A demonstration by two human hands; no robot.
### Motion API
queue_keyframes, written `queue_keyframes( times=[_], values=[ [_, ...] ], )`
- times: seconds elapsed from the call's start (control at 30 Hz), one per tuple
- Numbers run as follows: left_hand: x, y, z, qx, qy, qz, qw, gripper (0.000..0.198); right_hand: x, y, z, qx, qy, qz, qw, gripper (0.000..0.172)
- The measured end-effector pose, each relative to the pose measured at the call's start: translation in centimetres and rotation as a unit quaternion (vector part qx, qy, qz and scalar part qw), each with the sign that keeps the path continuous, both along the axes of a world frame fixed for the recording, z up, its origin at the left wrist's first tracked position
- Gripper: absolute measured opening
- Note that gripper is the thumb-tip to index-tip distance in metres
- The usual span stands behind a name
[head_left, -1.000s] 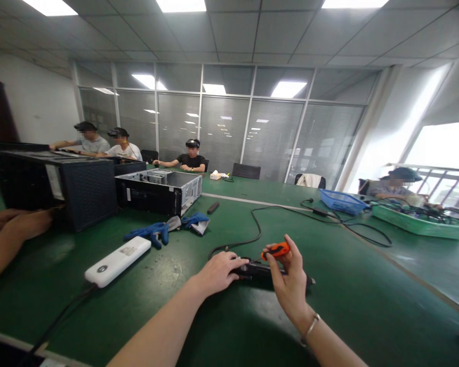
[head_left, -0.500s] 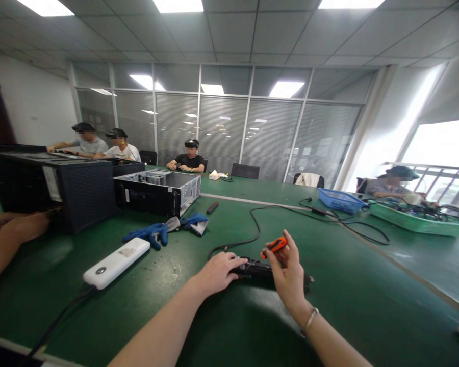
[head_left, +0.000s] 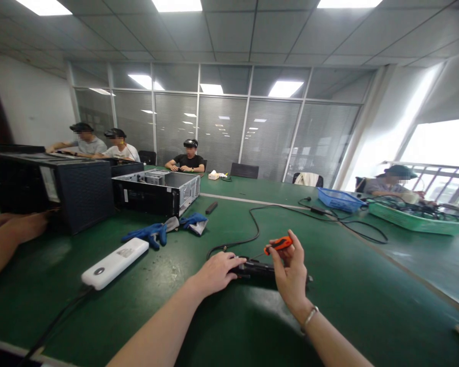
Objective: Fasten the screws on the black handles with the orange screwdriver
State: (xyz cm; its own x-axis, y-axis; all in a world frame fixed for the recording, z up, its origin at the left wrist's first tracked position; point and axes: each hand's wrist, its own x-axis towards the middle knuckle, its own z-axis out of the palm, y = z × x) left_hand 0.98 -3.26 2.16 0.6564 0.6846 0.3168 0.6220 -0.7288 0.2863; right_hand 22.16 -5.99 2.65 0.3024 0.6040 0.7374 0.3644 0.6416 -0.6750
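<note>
A long black device (head_left: 258, 270) with a cable lies on the table in front of me. My left hand (head_left: 215, 272) grips its left end, fingers laid over the top and thumb on the near side. Between the thumb and fingers of my right hand (head_left: 294, 280) is an orange-and-black screwdriver (head_left: 282, 243), above the device's right half. The screwdriver's thin shaft slants down and left towards the device. Whether its tip touches is too small to tell. Part of the device's right end is hidden behind my right hand.
Blue-grey gloves (head_left: 153, 233) and a white power strip (head_left: 117, 262) lie to the left. Beyond them stand a black computer case (head_left: 86, 196) and an open metal case (head_left: 156, 196). A co-worker's hands (head_left: 28, 227) reach into the black case. Blue (head_left: 338, 200) and green baskets (head_left: 413, 219) stand right.
My right hand has shifted slightly right, and the screwdriver now lies flatter with its shaft showing. My left hand stays on the device.
</note>
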Motion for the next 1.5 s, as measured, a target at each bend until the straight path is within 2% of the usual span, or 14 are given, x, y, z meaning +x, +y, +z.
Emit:
queue_keyframes(
  times=[0.3, 0.4, 0.57, 0.63, 0.7, 0.8, 0.9, 0.97, 1.07, 1.13, 1.23, 1.3, 1.43, 1.5],
  values=[
    [0.1, -0.2, 0.2, -0.005, -0.002, 0.001, 1.000, 0.051, -0.4, 0.5, -0.3, -0.026, -0.008, 0.021, 0.999, 0.061],
    [0.1, -0.4, 0.4, -0.013, -0.001, 0.003, 1.000, 0.051, -0.3, 1.0, 0.8, -0.042, -0.050, 0.017, 0.998, 0.061],
    [0.1, -0.5, 0.7, -0.021, 0.000, 0.002, 1.000, 0.052, -0.3, 2.4, 3.6, -0.084, -0.187, -0.040, 0.978, 0.058],
    [0.1, -0.4, 0.7, -0.022, 0.003, 0.003, 1.000, 0.052, -0.7, 2.6, 4.4, -0.084, -0.201, -0.024, 0.976, 0.059],
    [0.1, -0.3, 0.7, -0.023, 0.007, 0.003, 1.000, 0.052, -1.2, 2.5, 4.7, -0.078, -0.188, 0.039, 0.978, 0.059],
    [0.1, -0.2, 0.6, -0.023, 0.013, 0.001, 1.000, 0.052, -1.8, 2.1, 4.5, -0.071, -0.169, 0.091, 0.979, 0.056],
    [0.2, -0.2, 0.6, -0.020, 0.013, 0.004, 1.000, 0.053, -1.7, 1.9, 3.9, -0.072, -0.175, -0.003, 0.982, 0.053],
    [0.2, -0.2, 0.6, -0.019, 0.012, 0.007, 1.000, 0.053, -1.5, 1.8, 3.8, -0.077, -0.162, -0.023, 0.984, 0.055],
    [0.3, -0.2, 0.7, -0.022, 0.012, 0.008, 1.000, 0.052, -1.1, 1.7, 3.9, -0.088, -0.109, 0.073, 0.987, 0.055],
    [0.2, -0.2, 0.7, -0.023, 0.013, 0.005, 1.000, 0.051, -0.9, 1.6, 3.9, -0.095, -0.095, 0.089, 0.987, 0.055],
    [0.2, -0.3, 0.7, -0.019, 0.011, 0.001, 1.000, 0.052, -0.5, 1.8, 3.6, -0.099, -0.127, -0.019, 0.987, 0.057],
    [0.2, -0.2, 0.7, -0.018, 0.013, 0.000, 1.000, 0.052, -0.4, 2.0, 3.4, -0.091, -0.141, -0.058, 0.984, 0.058],
    [0.3, -0.2, 0.7, -0.022, 0.015, 0.002, 1.000, 0.052, -0.6, 2.1, 3.2, -0.082, -0.103, 0.029, 0.991, 0.059],
    [0.3, -0.1, 0.8, -0.023, 0.015, 0.001, 1.000, 0.052, -0.8, 2.0, 3.3, -0.083, -0.096, 0.045, 0.991, 0.058]
  ],
)
